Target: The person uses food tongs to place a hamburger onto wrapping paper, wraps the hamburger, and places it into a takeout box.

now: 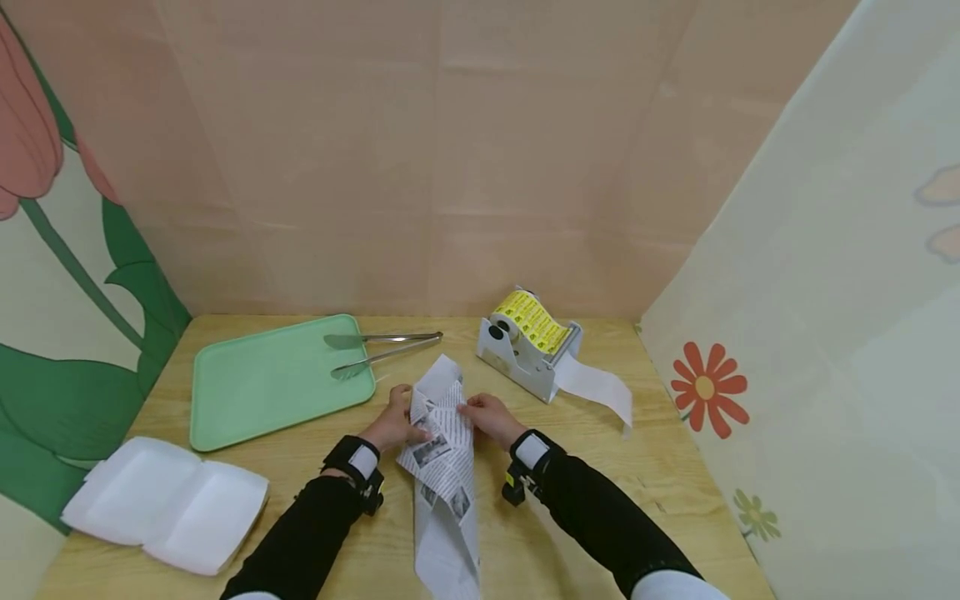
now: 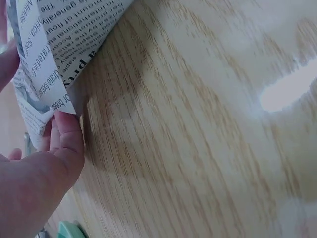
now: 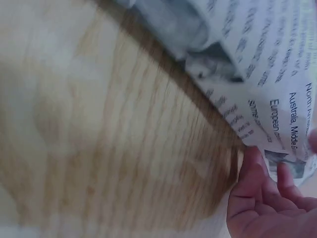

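A sheet of newsprint-patterned wrapping paper (image 1: 448,458), folded into a long narrow packet, lies on the table between both hands. My left hand (image 1: 390,425) holds its left edge, thumb on top and fingers tucked at the side. On the opposite edge my right hand (image 1: 495,419) pinches the paper between thumb and fingers. Printed text and a loose corner of the paper (image 2: 57,59) show close up in the left wrist view, fingertips right under that corner. In the right wrist view the right fingers (image 3: 252,171) grip the edge. Whatever the paper may enclose is hidden.
A green tray (image 1: 273,383) stands at the back left, with metal tongs (image 1: 390,346) lying over its right rim. White foam clamshell boxes (image 1: 168,504) sit open at front left. Back right is a label dispenser (image 1: 525,354) with a yellow roll and a trailing white strip (image 1: 596,385).
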`<state>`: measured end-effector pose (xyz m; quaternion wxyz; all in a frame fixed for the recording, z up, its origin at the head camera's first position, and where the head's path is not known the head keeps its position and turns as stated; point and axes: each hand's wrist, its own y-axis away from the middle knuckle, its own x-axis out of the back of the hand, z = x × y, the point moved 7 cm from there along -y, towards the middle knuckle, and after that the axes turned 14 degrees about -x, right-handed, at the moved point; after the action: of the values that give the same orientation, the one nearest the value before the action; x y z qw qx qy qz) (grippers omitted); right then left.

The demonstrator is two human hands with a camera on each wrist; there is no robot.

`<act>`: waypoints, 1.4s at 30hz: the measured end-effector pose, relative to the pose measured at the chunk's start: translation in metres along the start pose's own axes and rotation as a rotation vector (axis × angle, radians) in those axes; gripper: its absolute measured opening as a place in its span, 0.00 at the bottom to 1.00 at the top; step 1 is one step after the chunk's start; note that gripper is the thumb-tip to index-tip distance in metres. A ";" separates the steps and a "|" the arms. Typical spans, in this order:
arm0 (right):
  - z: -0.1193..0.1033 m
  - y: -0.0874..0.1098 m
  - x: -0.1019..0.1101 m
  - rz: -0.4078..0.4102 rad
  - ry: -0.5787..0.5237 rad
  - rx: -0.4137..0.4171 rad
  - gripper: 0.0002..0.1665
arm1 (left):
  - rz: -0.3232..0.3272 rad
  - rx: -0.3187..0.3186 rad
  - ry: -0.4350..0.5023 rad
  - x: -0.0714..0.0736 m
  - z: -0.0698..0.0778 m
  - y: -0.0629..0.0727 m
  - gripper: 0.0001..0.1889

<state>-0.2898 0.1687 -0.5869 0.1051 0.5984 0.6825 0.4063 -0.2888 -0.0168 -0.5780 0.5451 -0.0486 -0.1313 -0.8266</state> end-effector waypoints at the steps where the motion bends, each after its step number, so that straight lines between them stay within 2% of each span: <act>1: -0.001 0.000 0.001 0.030 0.020 0.013 0.19 | 0.002 -0.015 -0.003 0.000 0.001 0.000 0.51; 2: -0.001 0.000 0.002 0.053 0.030 0.022 0.17 | -0.004 -0.027 -0.017 -0.001 0.003 0.001 0.51; 7: -0.005 0.004 0.003 0.138 0.056 0.038 0.10 | -0.004 0.007 -0.045 -0.001 0.004 0.002 0.52; 9: -0.005 0.006 0.003 0.145 0.043 0.021 0.09 | 0.014 0.036 -0.036 -0.002 0.001 0.001 0.53; 17: 0.002 0.004 0.006 0.117 -0.058 -0.024 0.09 | 0.033 0.037 -0.092 -0.001 0.000 -0.002 0.59; 20: 0.004 0.003 0.005 0.081 -0.117 -0.025 0.11 | 0.041 0.034 -0.089 -0.001 -0.001 -0.002 0.59; 22: 0.004 0.001 0.003 0.049 -0.142 -0.011 0.16 | 0.045 0.035 -0.086 -0.001 0.000 -0.001 0.58; 25: 0.004 0.002 0.000 -0.010 -0.142 0.031 0.23 | 0.033 0.018 -0.087 -0.002 0.001 -0.001 0.51; 29: 0.004 0.004 -0.003 -0.071 -0.159 0.091 0.18 | 0.019 0.002 -0.105 -0.003 0.002 -0.001 0.42; 34: 0.008 0.003 -0.004 -0.126 -0.205 0.145 0.18 | 0.039 0.002 -0.127 -0.001 0.002 0.002 0.43; 39: 0.010 0.002 -0.007 -0.261 -0.156 0.179 0.23 | 0.037 -0.033 -0.127 -0.001 0.002 0.003 0.39; 42: 0.009 0.004 -0.005 -0.280 -0.085 0.191 0.28 | 0.027 -0.045 -0.133 -0.003 0.001 0.002 0.37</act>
<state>-0.2799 0.1677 -0.5912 0.1322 0.5216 0.7894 0.2954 -0.2861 -0.0148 -0.5772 0.5449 -0.1173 -0.1478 -0.8170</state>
